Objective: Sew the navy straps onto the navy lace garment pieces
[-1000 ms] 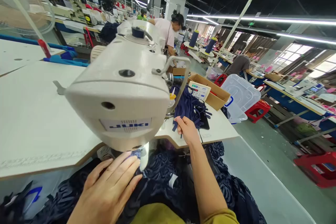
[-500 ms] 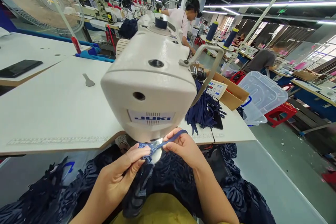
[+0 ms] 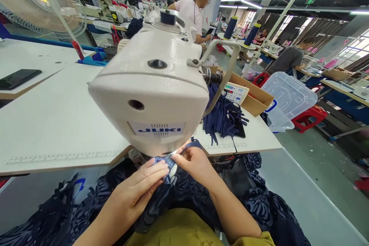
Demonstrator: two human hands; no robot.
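Note:
Under the head of a white JUKI sewing machine (image 3: 152, 96) lies a piece of patterned navy fabric (image 3: 162, 160). My left hand (image 3: 141, 184) grips this fabric, its fingers close together on top and its thumb hidden from view. To the right, my right hand (image 3: 197, 165) pinches a narrow navy strap (image 3: 194, 144) beside the needle area, its thumb reaching to the fabric edge. The machine head covers the needle and presser foot. Below my hands, more of the dark patterned fabric (image 3: 190, 188) hangs over my lap.
A bundle of navy straps (image 3: 220, 117) lies on the table at right, by a control panel (image 3: 235, 93) and a cardboard box (image 3: 256, 102). A black phone (image 3: 20, 78) and a fan (image 3: 43, 4) are at left. A co-worker (image 3: 191, 11) stands behind the machine.
My right hand has drawn nearer to the machine and the strap now curls above its fingers. My left fingers lie flatter over the fabric. The view has shifted slightly.

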